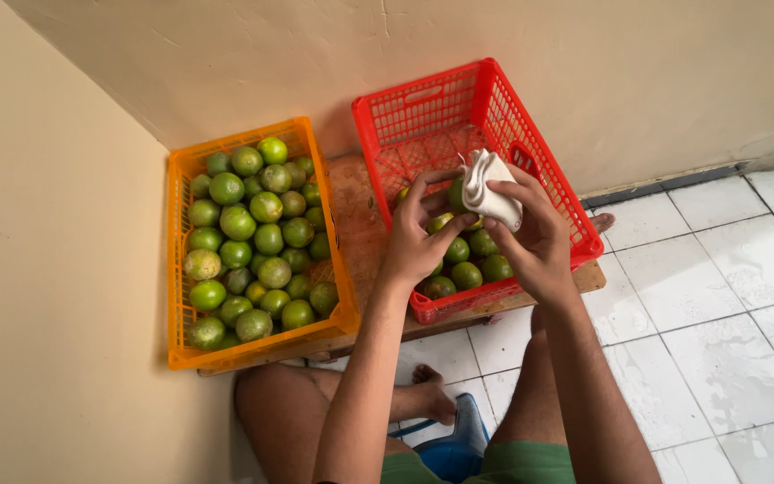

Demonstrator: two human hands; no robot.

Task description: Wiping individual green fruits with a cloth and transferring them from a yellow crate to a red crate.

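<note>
My left hand (423, 235) grips a green lime (455, 194) above the red plastic crate (503, 99). My right hand (535, 235) presses a crumpled white cloth (487, 190) against that lime. Several green limes (469, 269) lie in the near end of the red crate, partly hidden by both hands. To the left stands an orange plastic crate (253, 354), filled with many green limes (257, 235).
Both crates rest on a low wooden board (357, 229) pushed into a corner of cream walls. White floor tiles (727, 296) spread to the right. My bare legs, a foot (432, 394) and a blue stool (459, 448) sit below the board.
</note>
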